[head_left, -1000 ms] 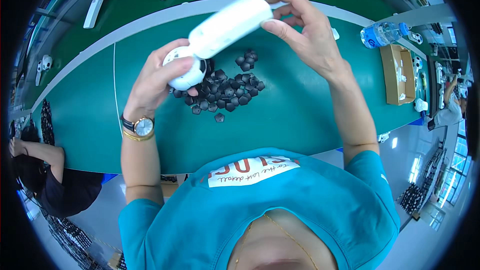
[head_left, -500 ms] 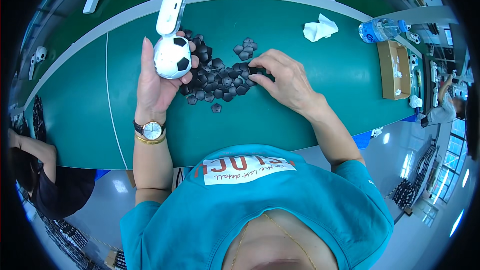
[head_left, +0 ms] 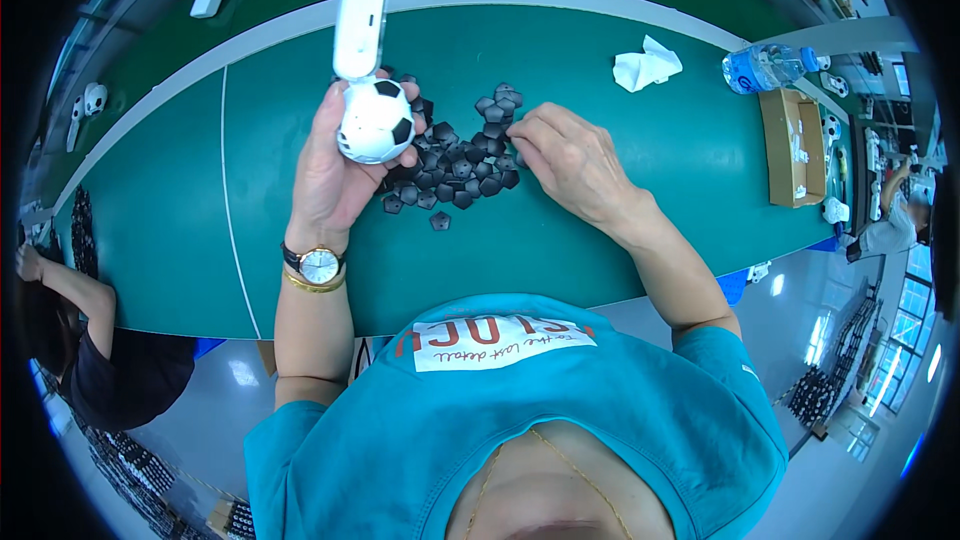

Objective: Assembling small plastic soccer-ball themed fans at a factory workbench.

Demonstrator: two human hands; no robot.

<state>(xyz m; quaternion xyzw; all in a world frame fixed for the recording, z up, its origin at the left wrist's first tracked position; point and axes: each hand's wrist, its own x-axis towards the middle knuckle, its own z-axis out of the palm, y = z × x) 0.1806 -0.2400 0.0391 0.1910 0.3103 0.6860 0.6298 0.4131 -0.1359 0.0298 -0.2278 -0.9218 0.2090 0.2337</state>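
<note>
My left hand (head_left: 338,165) is closed around a white ball (head_left: 376,121) with black soccer-ball patches. A long white handle (head_left: 364,15) rises from the ball toward the far edge. Just right of it lies a loose heap of small black pentagon pieces (head_left: 455,162), partly hidden by my left hand and the ball. My right hand (head_left: 575,155) is at the heap's right edge, thumb and fingertips drawn together in a pinch. Whatever sits between those fingertips is hidden. One black pentagon (head_left: 440,221) lies apart on the near side of the heap.
On the green table (head_left: 560,250) lie a crumpled white tissue (head_left: 647,65), a water bottle (head_left: 765,68) and an open cardboard box (head_left: 793,150) at the right. At the left edge, another person's arm (head_left: 75,285) rests by the table.
My right thumb and fingers, spread around a black piece before, have come together. The left hand with the ball and handle appears slightly further right, as the whole view has shifted a little.
</note>
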